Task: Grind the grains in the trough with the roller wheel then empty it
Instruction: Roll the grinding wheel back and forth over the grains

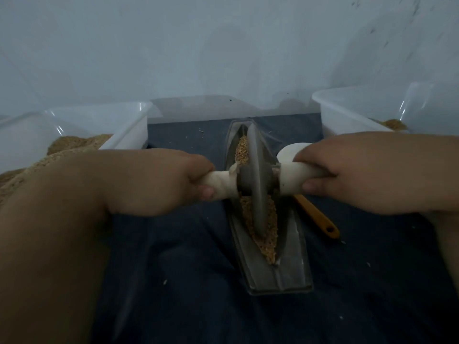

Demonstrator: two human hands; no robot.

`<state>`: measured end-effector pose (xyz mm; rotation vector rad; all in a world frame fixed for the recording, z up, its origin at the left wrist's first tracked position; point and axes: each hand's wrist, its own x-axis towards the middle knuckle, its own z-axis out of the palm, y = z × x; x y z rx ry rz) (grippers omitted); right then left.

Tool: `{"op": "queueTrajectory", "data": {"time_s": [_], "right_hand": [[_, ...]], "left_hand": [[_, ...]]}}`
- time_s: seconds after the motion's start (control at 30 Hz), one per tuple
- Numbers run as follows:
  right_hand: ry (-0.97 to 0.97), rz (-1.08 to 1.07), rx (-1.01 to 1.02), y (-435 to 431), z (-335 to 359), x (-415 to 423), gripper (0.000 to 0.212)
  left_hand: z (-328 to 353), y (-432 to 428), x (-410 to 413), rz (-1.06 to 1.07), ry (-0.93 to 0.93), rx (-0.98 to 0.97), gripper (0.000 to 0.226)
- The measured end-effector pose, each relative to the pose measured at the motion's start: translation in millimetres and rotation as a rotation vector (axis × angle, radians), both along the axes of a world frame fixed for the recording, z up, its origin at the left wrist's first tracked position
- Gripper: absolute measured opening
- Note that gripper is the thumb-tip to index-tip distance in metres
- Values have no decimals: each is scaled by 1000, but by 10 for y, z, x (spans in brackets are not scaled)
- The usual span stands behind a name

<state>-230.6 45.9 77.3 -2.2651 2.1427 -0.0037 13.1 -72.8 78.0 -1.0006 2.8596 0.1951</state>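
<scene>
Looking down through the head camera, I see my left hand at 9 o'clock from the centre, with fingers and thumb curled tight around the left white handle of the roller wheel. The wheel is a thin grey metal disc. It stands upright on its edge inside the trough, with the axle going across from 9 to 3 o'clock.

The trough is a long, narrow, boat-shaped metal channel on a flat base. It lies on the dark cloth and runs from 12 to 6 o'clock, just right of the centre of the view. The grains fill the groove as a tan, coarse strip, both behind the disc and in front of it.

My right hand, at 3 o'clock, grips the right white handle in the same way. Under this hand, towards 4 o'clock, an orange tool handle lies on the cloth beside the trough.

For the containers: at 9 to 10 o'clock a white plastic tub holds a heap of brown ground meal. At 12 o'clock, behind the trough, a clear container stands against the wall; I cannot tell what is in it. At 2 o'clock a second white tub shows a little tan material inside.
</scene>
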Motion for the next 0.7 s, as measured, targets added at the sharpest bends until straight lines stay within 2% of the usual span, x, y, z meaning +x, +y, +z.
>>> {"op": "queueTrajectory", "data": {"time_s": [0.1,0.23,0.33,0.4,0.43,0.5,0.6,0.7], "right_hand": [[-32,-4,81,47,76,-22,38],[-145,34,-24,-179,-114,-146,10],[-98,9,-292,-420,-366,-223,11],[6,-31,-497,-553,-503,-236,14],[35,-49,-552,-604,-555,-240,18],[69,-68,-587,-665,-618,-253,27],[90,-66,-554,-640,-595,-241,35],[29,-15,-446,-477,-428,-168,25]], "left_hand": [[69,33,20,6,0,121,14],[-21,-52,-57,32,69,50,20],[-199,-182,-151,79,162,-154,25],[-367,-252,-239,111,206,-407,30],[-450,-271,-278,130,217,-520,36],[-546,-298,-316,146,241,-611,43],[-542,-336,-303,136,279,-565,43],[-399,-278,-242,119,194,-428,32]]}}
